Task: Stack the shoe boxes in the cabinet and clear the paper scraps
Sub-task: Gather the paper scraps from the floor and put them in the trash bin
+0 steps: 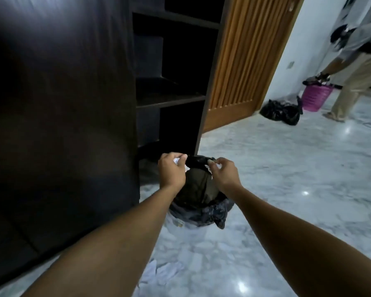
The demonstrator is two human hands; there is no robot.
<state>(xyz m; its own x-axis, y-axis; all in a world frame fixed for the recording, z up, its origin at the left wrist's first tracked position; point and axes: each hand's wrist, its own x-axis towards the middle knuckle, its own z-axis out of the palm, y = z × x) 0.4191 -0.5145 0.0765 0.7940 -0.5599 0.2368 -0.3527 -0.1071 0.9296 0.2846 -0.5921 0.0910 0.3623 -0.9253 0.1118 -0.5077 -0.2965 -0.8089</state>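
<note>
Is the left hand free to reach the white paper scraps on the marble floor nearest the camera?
Probably not yet: the left hand pinches a crumpled white paper over the black-lined waste bin. The floor scraps lie uncovered, so emptied, it likely could.

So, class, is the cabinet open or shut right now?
Open: the cabinet has its shelves exposed, with no door across them.

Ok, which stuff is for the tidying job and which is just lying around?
For the job: left hand and right hand, each pinching paper; bin; floor scraps; cabinet.
Just lying about: black bag, pink basket, wooden door.
</note>
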